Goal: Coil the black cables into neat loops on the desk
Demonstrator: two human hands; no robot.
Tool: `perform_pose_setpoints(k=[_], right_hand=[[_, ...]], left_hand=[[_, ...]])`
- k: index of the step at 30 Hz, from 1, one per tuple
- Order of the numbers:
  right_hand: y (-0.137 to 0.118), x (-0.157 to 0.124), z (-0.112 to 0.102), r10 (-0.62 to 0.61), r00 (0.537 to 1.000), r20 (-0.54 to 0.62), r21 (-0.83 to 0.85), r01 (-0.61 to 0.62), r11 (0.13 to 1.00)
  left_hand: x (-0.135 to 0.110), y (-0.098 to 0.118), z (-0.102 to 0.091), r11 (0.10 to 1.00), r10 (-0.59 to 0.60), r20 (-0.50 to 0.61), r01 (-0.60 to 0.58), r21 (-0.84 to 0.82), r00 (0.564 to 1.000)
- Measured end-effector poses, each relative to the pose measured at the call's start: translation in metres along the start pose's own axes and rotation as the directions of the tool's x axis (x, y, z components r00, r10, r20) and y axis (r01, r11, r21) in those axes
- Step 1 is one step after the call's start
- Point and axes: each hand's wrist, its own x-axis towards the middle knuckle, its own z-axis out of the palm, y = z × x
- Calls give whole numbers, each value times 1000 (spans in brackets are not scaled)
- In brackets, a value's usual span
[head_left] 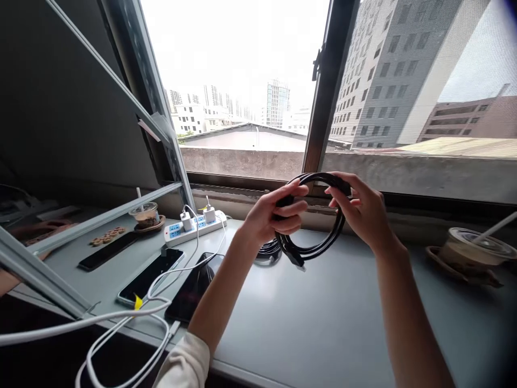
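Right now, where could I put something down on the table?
The widest bare patch of table lies between the left forearm and right forearm, in front of the held black cable. Another separates the right forearm from the right-side cup. It's crowded left of the left forearm: phones, white cables, power strip.

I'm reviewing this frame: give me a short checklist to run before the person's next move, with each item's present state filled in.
1. Coil held by both hands: ok. The left hand and right hand both grip the black cable coil.
2. Cable ends tucked in: not ok. A connector sticks out at the coil's lower edge.
3. Coil fastened with a tie: cannot tell. The hands cover parts of it.
4. White cables apart from the coil: ok. They lie off to the left.
5. Far-right cup away from the right hand: ok. There is a gap between them.
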Motion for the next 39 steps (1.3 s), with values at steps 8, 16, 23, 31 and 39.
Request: perform_pose_setpoints(k=[8, 16, 23, 31, 39], right_hand=[[-7, -2, 12, 24, 994, 104, -133, -10, 991], [20, 2, 7, 27, 993, 119, -366, 18, 930], [54, 3, -8, 279, 932, 232, -203, -234, 951], [77, -5, -11, 738, 425, 524, -400, -642, 654], [106, -10, -4, 715, 264, 647, -434, -644, 630]], left_hand=[[-5, -14, 21, 904, 139, -83, -93, 418, 987], [6, -22, 20, 828, 87, -128, 0, 560, 988], [20, -24, -9, 736, -12, -100, 76, 673, 995], [48, -54, -44, 590, -105, -496, 456, 666, 862], [55, -65, -74, 643, -170, -509, 486, 592, 844]])
